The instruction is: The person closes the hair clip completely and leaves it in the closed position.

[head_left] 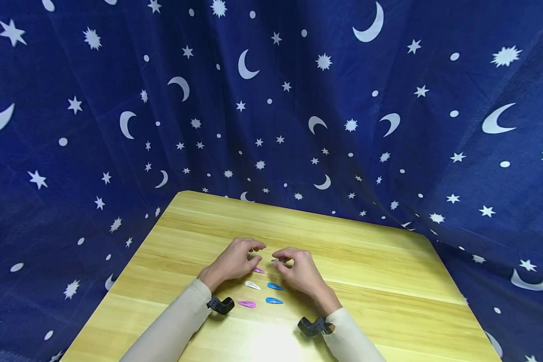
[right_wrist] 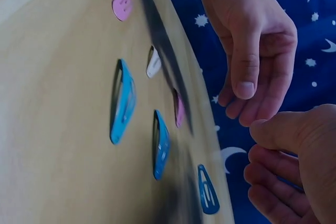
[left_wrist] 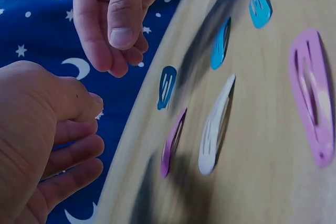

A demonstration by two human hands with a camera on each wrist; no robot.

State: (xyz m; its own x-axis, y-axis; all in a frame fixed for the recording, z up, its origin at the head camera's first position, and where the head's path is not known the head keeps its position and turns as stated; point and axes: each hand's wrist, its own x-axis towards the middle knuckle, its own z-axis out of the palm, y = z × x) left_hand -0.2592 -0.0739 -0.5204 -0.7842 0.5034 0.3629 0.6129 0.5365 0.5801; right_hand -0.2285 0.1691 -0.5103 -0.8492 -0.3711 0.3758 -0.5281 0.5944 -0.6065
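Observation:
Snap hair clips lie apart on the wooden table. On the right side are a blue clip [head_left: 274, 300], another blue clip [head_left: 275, 286] and a darker blue clip [left_wrist: 167, 87]. Left of them lie a pink clip [head_left: 247, 304], a white clip [head_left: 252, 285] and a smaller-looking pink clip [head_left: 258, 270], partly covered by the left hand in the head view. My left hand [head_left: 237, 259] hovers over that pink clip, thumb and fingers apart and nothing between them. Loosely bent, the right hand [head_left: 300, 269] hangs above the darker blue clip, which appears apart from its fingertips in both wrist views.
The wooden table [head_left: 371, 261] reaches back to a dark blue curtain [head_left: 280, 110] with white moons and stars, which also hangs at both sides. Each wrist wears a black strap with a camera, the left strap [head_left: 220, 304] and the right strap [head_left: 314, 326].

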